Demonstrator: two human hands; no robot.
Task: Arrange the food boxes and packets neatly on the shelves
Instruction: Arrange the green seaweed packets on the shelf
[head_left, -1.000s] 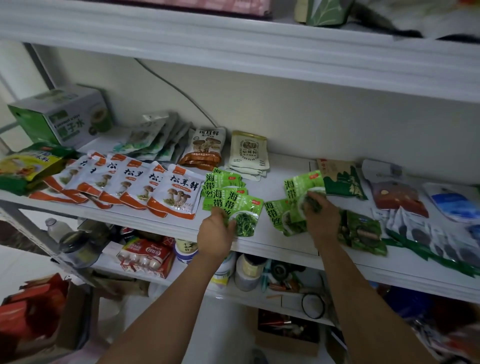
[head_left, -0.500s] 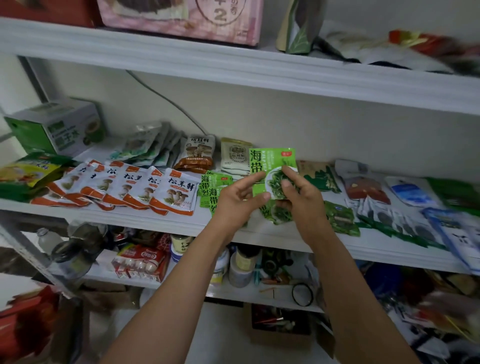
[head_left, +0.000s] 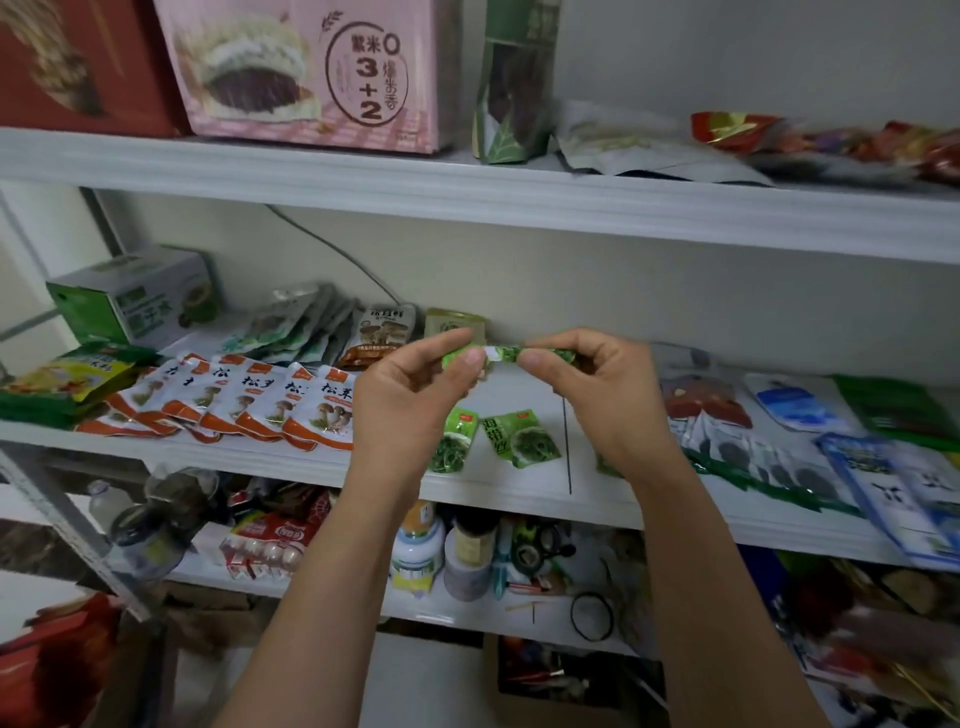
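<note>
Mid-frame, the left hand (head_left: 415, 395) and right hand (head_left: 597, 395) pinch a green packet (head_left: 501, 354) by its ends; it looks light, soft, slick, best held at the edges.

Your L hand (head_left: 415, 400) & R hand (head_left: 605, 400) pinch a green seaweed pkt (head_left: 504, 354) edge-on above the mid shelf (head_left: 519, 501). Two more seaweed pkts (head_left: 522, 437) lie flat below it, right of the mushroom pkts (head_left: 270, 405).

Tally: six orange mushroom packets (head_left: 322, 410) at 9 o'clock, two green seaweed packets (head_left: 522, 436) lying flat at 6, two big boxes (head_left: 311, 73) up at 11, one green box (head_left: 130, 306) at 10. Seaweed bundle (head_left: 501, 354) between my left hand (head_left: 410, 395) and right hand (head_left: 597, 395) is edge-on, can't count it.
</note>
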